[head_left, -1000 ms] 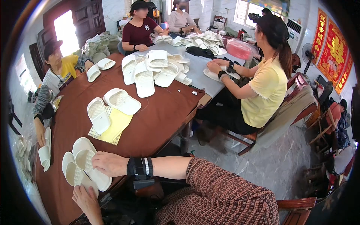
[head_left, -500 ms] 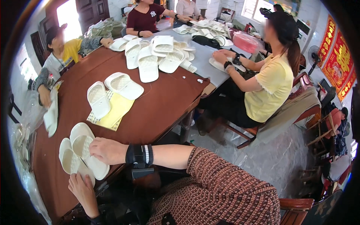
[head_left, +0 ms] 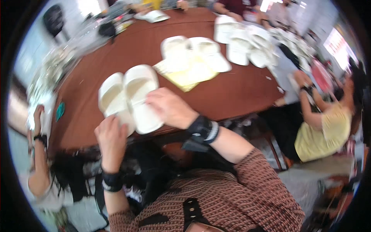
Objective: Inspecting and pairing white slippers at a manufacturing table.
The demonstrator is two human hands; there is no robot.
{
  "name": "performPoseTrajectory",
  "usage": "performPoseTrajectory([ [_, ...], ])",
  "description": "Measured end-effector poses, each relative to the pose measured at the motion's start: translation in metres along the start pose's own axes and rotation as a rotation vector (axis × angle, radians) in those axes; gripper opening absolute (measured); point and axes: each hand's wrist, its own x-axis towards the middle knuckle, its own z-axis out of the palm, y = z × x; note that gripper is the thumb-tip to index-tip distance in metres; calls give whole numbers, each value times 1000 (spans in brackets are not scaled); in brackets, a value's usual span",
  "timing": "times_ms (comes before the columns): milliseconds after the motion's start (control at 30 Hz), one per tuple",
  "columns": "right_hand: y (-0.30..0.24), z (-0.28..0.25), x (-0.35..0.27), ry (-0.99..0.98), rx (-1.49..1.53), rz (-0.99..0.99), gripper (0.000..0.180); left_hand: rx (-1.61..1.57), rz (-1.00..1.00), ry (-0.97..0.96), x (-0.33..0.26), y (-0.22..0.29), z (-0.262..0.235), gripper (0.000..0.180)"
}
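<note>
A pair of white slippers point(head_left: 129, 96) lies side by side on the near edge of the brown table point(head_left: 239, 91). My left hand point(head_left: 111, 140) grips the heel end of the left slipper from below. From the right, my right hand point(head_left: 170, 109) lies over the side of the right slipper, fingers curled on it. Both wrists carry black bands. The picture is blurred by motion.
A second white pair point(head_left: 193, 50) rests on a yellow sheet point(head_left: 181, 77) farther up the table. Several more slippers point(head_left: 243, 46) are heaped beyond. A person in a yellow shirt point(head_left: 324, 131) sits at the right, and another person point(head_left: 38, 154) at the left.
The view has swung left and down, so the pair now sits near the middle. My left hand has come up onto the left slipper's heel. My right hand stays on the pair.
</note>
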Motion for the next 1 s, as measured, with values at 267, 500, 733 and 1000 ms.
performPoseTrajectory([
  [267,-13,4,5,-18,90,8,12,-413,-181,186,-32,-24,0,19],
  [500,-8,2,4,-35,69,16,12,-676,-594,107,-38,-10,-8,13],
  [733,-9,-5,6,-88,187,86,13,-1086,-934,-123,-47,-10,-11,33],
  [1000,-33,-17,-8,-349,-32,-167,55,-1420,-1034,-173,-47,-4,-6,33],
])
